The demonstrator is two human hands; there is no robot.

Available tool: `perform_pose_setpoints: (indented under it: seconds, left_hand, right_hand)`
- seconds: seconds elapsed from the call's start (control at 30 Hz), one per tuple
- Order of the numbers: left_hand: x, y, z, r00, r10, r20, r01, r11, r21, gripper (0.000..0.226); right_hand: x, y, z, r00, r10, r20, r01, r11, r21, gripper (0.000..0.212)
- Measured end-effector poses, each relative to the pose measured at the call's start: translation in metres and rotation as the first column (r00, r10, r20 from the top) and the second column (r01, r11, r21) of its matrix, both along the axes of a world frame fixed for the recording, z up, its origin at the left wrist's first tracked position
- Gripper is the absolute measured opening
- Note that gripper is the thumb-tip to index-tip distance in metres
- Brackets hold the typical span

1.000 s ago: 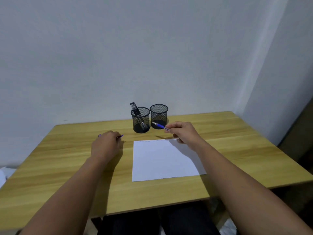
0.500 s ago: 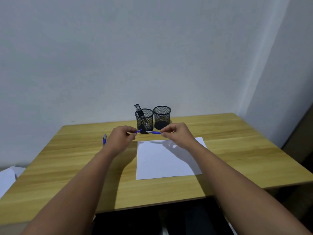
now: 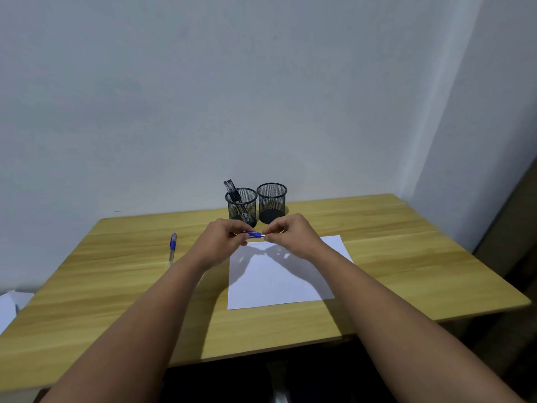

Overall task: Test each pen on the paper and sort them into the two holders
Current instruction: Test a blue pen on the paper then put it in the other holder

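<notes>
While both hands pinch it, left hand [image 3: 222,242] and right hand [image 3: 292,238] hold a blue pen [image 3: 255,235] above the paper [image 3: 279,283].

Both hands cover most of the blue pen [image 3: 255,234]; only a short middle stretch shows, so its tip and cap cannot be told. The left edge cuts off white sheets [image 3: 8,308]. Marks on the paper [image 3: 279,274] are too faint to read.
</notes>
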State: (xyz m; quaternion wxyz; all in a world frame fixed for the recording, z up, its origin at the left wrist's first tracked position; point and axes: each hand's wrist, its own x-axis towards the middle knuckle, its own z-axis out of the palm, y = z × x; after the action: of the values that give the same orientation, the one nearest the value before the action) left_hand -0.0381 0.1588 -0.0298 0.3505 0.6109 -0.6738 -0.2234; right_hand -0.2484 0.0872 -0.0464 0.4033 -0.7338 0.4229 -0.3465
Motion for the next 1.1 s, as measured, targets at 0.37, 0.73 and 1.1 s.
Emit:
perform_pose_setpoints:
  seconds: [0.37,0.73,1.1]
  left_hand:
    - [0.004,-0.001,0.003,0.993,0.121,0.009,-0.121,0.992,-0.023,0.014]
    - [-0.003,-0.014,0.017,0.988,-0.009,-0.156,0.017,0.999,0.051,0.021]
    - [-0.026,-0.086,0.041,0.995,0.072,-0.074,-0.084,0.982,-0.167,0.035]
  right_hand:
    - [-0.017,-0.011,0.006,0.997,-0.058,0.058,0.059,0.998,-0.018,0.008]
    - [-0.012,-0.014,0.009,0.994,0.008,0.111,-0.010,1.000,0.016,0.013]
    - [-0.042,-0.073,0.041,0.978,-0.191,-0.086,0.173,0.968,-0.185,0.017]
